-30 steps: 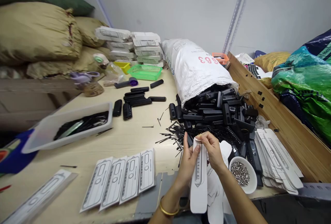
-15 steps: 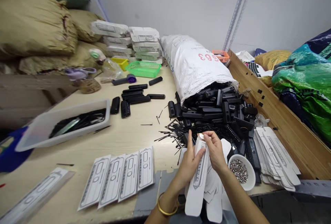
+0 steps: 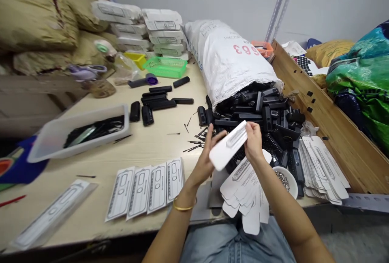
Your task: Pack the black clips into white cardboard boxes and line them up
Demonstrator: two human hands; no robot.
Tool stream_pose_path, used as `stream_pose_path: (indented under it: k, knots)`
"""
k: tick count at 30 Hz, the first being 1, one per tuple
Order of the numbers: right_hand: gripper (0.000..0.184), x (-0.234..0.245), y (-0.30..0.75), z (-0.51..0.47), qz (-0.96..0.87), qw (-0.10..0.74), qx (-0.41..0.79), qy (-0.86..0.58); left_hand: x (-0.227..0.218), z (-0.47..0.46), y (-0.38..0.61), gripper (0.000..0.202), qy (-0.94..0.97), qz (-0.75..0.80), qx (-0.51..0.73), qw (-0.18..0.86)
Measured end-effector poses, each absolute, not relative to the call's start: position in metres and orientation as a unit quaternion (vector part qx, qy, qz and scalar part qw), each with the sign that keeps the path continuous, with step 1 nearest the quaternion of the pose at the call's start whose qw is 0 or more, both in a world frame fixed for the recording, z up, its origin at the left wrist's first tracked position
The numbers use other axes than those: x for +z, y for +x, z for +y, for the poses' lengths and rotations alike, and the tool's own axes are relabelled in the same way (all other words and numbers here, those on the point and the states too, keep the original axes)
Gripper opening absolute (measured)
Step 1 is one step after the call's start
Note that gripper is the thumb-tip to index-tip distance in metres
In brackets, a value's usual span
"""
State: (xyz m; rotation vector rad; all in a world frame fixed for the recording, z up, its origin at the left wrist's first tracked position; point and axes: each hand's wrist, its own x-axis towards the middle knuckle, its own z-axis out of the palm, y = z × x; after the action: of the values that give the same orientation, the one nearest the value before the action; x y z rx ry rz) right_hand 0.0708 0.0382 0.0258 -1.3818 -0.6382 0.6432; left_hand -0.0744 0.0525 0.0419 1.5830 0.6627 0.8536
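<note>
My right hand (image 3: 254,141) pinches the upper end of a white printed cardboard card (image 3: 226,147), which is tilted over the edge of the black pile. Its rounded lower end lies against or close to the palm of my left hand (image 3: 203,161), whose fingers are stretched out and apart. Beneath my right wrist lies a fanned heap of similar white cards (image 3: 243,192). A white bowl (image 3: 294,186) of small metal pieces is partly hidden behind my right forearm. Beyond my hands are black plastic cases (image 3: 267,117) and thin black sticks (image 3: 194,146).
A white sack (image 3: 231,60) spills the black cases. Several printed packs (image 3: 139,192) stand in a row at the front left, near a white tray (image 3: 117,139) of black sticks. More cards (image 3: 322,169) lie at right beside a wooden board (image 3: 331,133).
The card has been lifted from near the bowl, turned and tilted leftward. My left hand has loosened from it with fingers spread, while my right hand keeps hold. The camera view has shifted.
</note>
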Motion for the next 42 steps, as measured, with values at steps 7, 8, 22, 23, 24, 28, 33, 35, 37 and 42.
stream_pose_path:
  k: [7, 8, 22, 23, 24, 28, 33, 35, 37, 42]
  knots:
    - [0.022, 0.014, 0.047, 0.032, -0.592, 0.288, 0.251, -0.71, 0.046, 0.061, -0.105, 0.055, 0.663, 0.445, 0.493, 0.344]
    - [0.023, 0.008, 0.041, 0.026, -0.616, 0.212, 0.196, -0.733, 0.041, 0.062, -0.108, 0.058, 0.647, 0.503, 0.46, 0.341]
    - [0.042, 0.049, 0.126, 0.022, -0.554, 0.327, 0.479, -0.598, 0.002, 0.053, -0.124, 0.056, 0.767, 0.52, 0.231, 0.299]
    - [0.039, 0.058, 0.122, 0.022, -0.594, 0.275, 0.468, -0.593, 0.004, 0.051, -0.12, 0.057, 0.79, 0.483, 0.23, 0.3]
    - [0.035, 0.064, 0.114, 0.023, -0.635, 0.241, 0.424, -0.598, 0.005, 0.048, -0.115, 0.057, 0.808, 0.451, 0.23, 0.301]
    - [0.033, 0.06, 0.077, 0.043, -0.665, 0.297, 0.232, -0.645, 0.008, 0.045, -0.108, 0.055, 0.785, 0.428, 0.306, 0.329]
    - [0.018, 0.005, 0.059, 0.059, -0.646, 0.096, 0.162, -0.74, 0.014, 0.047, -0.131, 0.054, 0.613, 0.544, 0.418, 0.391]
    - [0.003, -0.016, 0.055, 0.054, -0.648, 0.052, 0.153, -0.745, 0.015, 0.046, -0.132, 0.057, 0.591, 0.549, 0.426, 0.409]
    - [0.01, -0.028, 0.054, 0.047, -0.647, 0.054, 0.151, -0.745, 0.014, 0.045, -0.125, 0.063, 0.595, 0.538, 0.431, 0.413]
    - [0.009, -0.018, 0.083, 0.043, -0.63, 0.112, 0.154, -0.753, 0.009, 0.039, -0.098, 0.069, 0.633, 0.52, 0.428, 0.382]
